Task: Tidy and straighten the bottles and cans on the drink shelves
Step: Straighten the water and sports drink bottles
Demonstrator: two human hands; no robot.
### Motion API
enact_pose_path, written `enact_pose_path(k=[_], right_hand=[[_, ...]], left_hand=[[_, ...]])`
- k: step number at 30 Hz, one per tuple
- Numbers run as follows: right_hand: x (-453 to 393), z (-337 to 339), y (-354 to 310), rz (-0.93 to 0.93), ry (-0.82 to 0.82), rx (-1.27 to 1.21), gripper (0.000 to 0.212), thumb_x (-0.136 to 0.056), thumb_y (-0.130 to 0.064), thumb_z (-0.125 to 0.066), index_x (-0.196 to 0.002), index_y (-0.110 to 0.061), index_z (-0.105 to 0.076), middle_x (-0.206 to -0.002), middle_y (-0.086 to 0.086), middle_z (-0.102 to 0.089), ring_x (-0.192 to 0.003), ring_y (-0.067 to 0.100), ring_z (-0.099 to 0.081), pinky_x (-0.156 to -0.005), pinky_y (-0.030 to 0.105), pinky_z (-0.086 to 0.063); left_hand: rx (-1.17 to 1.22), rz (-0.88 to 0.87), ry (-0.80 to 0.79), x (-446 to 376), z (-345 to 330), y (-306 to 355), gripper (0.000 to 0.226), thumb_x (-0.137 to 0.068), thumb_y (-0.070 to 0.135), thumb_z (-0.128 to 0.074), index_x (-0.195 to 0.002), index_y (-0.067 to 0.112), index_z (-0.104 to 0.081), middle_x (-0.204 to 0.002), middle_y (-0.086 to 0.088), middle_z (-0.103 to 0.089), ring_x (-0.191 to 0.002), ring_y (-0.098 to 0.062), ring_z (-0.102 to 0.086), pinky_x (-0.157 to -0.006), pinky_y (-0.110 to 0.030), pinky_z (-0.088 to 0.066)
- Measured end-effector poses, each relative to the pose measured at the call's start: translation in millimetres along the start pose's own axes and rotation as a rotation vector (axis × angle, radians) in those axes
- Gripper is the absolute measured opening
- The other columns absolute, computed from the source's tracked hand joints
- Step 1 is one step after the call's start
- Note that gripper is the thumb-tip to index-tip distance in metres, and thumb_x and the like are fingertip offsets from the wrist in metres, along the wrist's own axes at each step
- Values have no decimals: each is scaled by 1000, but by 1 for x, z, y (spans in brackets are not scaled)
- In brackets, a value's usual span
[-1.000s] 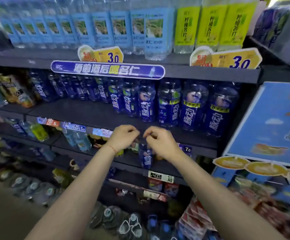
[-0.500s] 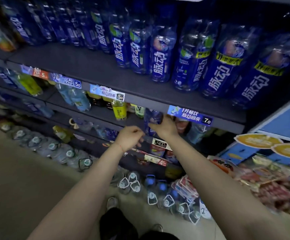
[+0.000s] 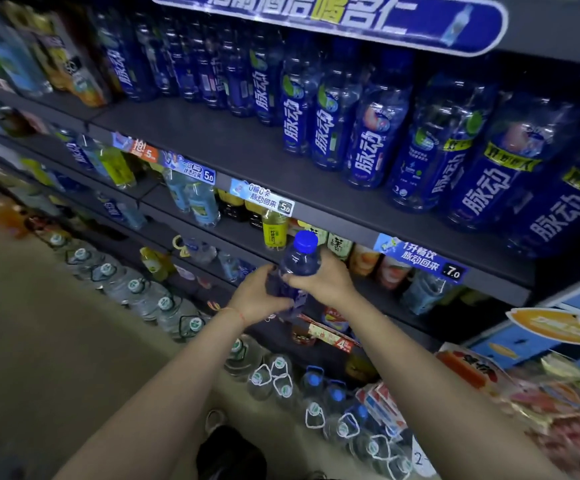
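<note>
One held bottle, two hands, four price tags.

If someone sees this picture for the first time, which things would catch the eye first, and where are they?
First, at the centre, the clear blue plastic bottle with a bright blue cap, gripped by the left hand and the right hand in front of the shelves. Next, the row of dark blue labelled drink bottles on the grey upper shelf. At the top hangs a blue banner sign with white characters.
</note>
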State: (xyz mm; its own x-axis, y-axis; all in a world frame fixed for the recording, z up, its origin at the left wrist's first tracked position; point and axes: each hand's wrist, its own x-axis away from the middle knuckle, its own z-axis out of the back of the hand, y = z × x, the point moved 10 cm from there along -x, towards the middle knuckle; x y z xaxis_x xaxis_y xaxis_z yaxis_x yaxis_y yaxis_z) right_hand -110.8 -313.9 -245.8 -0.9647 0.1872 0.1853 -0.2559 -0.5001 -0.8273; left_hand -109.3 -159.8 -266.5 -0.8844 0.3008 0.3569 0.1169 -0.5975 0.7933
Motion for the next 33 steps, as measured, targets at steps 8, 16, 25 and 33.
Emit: enact_pose_path(k=[8, 16, 25, 33], right_hand=[[8, -34, -104, 177, -76, -321, 31, -68, -27, -89, -90, -31, -68, -92, -10, -75, -86, 5, -70, -84, 28, -56], [-31, 3, -242, 374, -87, -385, 38, -83, -24, -77, -118, -20, -63, -118, 3, -67, -104, 17, -65, -80, 31, -55], [-94, -22, -284, 313, 75, -187, 75, -86, -12, -70, -147, -33, -33, -125, -20, -57, -86, 4, -65, -81, 29, -55], [-176, -67, -291, 134, 181, -48, 38, -82, -26, -76, -111, -26, -52, -102, -7, -64, -87, 13, -65, -72, 34, -58]], left_hand=[[148, -203, 279, 34, 107, 33, 49, -62, 20, -90, -101, 25, -62, -93, 13, -70, -84, 2, -65, -72, -19, -47], [333, -549, 400, 17, 240, 117, 62, -64, 16, -91, -116, 15, -57, -112, 8, -68, -98, 2, -64, -81, -14, -49], [316, -621, 310, -81, 315, 148, 59, -60, 23, -93, -108, 27, -60, -105, 8, -71, -99, -9, -68, -90, -30, -52], [283, -525, 220, -156, 344, 126, 60, -63, 28, -92, -115, 18, -63, -106, 6, -71, -95, -8, -66, -82, -20, -50]])
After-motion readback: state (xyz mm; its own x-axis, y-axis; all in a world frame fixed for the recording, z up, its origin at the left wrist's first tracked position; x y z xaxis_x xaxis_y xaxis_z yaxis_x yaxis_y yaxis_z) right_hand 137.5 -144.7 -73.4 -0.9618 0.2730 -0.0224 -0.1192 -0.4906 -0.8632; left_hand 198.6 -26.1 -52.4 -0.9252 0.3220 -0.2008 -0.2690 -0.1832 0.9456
